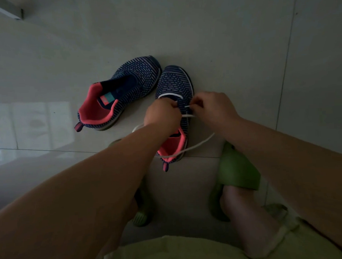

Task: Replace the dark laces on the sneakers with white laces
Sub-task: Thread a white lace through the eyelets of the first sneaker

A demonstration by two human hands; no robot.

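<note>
Navy-striped sneakers (173, 85), white lace (194, 146)

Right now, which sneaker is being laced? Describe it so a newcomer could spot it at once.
On the pale tiled floor two navy knit sneakers with pink linings lie toe to toe. The one being laced is nearer the person, between the green slippers, under the left hand and right hand. Only it carries a white lace; the other sneaker shows none.

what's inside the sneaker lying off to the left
The left sneaker shows a pink lining and a teal insole label, with no lace threaded. Its toe end is hidden under the upper.
</note>
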